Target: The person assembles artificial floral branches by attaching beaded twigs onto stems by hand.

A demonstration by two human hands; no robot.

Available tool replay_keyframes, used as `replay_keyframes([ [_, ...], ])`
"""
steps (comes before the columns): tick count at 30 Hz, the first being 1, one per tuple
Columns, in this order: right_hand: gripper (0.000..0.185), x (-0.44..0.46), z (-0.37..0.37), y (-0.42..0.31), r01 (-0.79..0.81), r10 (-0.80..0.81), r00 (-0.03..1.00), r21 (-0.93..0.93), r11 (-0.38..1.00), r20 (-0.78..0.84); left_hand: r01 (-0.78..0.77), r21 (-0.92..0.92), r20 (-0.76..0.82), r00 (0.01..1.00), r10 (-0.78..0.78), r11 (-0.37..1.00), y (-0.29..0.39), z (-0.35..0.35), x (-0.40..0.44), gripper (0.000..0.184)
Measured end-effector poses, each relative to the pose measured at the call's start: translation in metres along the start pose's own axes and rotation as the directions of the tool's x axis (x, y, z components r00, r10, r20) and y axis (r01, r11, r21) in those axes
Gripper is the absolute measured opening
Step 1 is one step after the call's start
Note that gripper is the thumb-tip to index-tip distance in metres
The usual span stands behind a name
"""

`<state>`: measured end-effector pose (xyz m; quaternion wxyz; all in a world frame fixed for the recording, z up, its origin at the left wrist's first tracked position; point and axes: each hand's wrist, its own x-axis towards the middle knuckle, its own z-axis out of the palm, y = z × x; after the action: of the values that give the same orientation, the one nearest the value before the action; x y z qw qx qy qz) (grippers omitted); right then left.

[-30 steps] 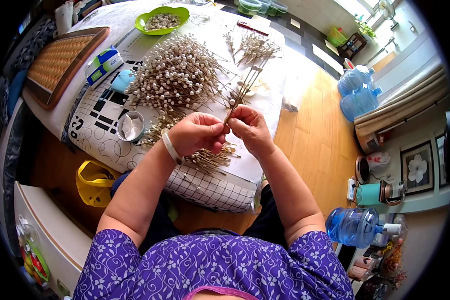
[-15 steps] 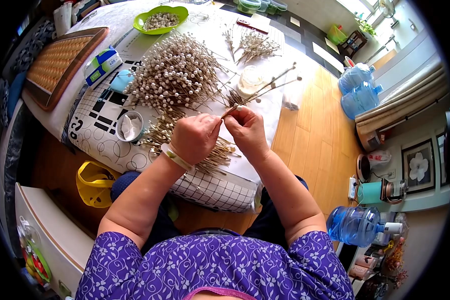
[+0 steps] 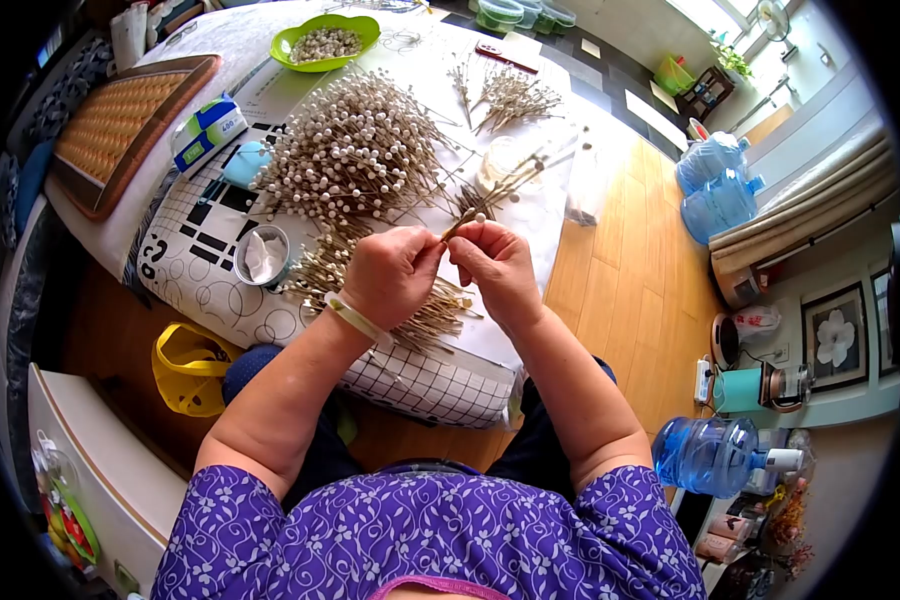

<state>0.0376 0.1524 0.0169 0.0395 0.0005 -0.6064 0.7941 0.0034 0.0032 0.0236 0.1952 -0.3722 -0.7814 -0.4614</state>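
My left hand [image 3: 392,275] and my right hand [image 3: 497,267] meet over the front of the table, fingers pinched on the lower end of a few thin brown stems [image 3: 505,187]. The stems point up and to the right, with small dark tips and one white bead near the fingers. Left of them lies a large heap of white-beaded stems [image 3: 355,150]. Shorter pale-ended stems [image 3: 410,318] lie below and beside my left hand. A round jar [image 3: 497,160] stands behind the held stems, partly covered by them. Smaller bundles of stems [image 3: 515,97] lie farther back.
On the table [image 3: 185,265] are a green bowl of beads [image 3: 323,42], a tissue pack [image 3: 208,130], a light-blue item [image 3: 245,163] and a cup with white tissue [image 3: 262,254]. A yellow bag [image 3: 192,375] hangs at the left; water bottles [image 3: 707,452] stand at the right.
From a second ago, the held stems have tilted from nearly upright toward the right. My left hand has turned over, its back now showing, and the jar has come into view.
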Motion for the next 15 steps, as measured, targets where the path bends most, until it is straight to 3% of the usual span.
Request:
replay_keyframes([
  [2,0.01,0.0017,-0.0065,-0.0023,-0.032,0.03,0.995,0.021,0.999,0.091,0.136,-0.124,0.012,0.991,-0.136,0.983,0.0015,0.0002,-0.0006,0.01],
  [7,0.011,0.0032,-0.0065,0.001,-0.042,0.037,0.997,0.063,0.997,0.073,0.103,-0.068,0.042,0.994,-0.101,0.992,-0.0002,-0.0002,-0.0009,0.004],
  [12,0.014,0.0038,-0.0008,0.005,0.023,-0.025,0.999,-0.075,0.997,-0.028,0.081,-0.057,0.039,0.996,-0.079,0.995,0.0003,0.0013,-0.0024,0.007],
  [13,0.013,0.0041,-0.0012,0.004,0.042,-0.044,0.999,-0.114,0.993,-0.021,0.318,-0.337,0.163,0.947,-0.278,0.886,0.0006,0.0018,-0.0032,0.009],
  [14,0.013,0.0041,-0.0021,0.0024,0.041,-0.044,0.999,-0.114,0.993,-0.021,0.531,-0.546,0.333,0.848,-0.414,0.648,0.0006,0.0021,-0.0035,0.012],
  [15,0.012,0.0039,-0.0034,0.0002,0.051,-0.051,0.999,-0.102,0.993,0.007,0.531,-0.547,0.333,0.847,-0.414,0.647,0.0006,-0.0002,-0.0021,0.012],
])
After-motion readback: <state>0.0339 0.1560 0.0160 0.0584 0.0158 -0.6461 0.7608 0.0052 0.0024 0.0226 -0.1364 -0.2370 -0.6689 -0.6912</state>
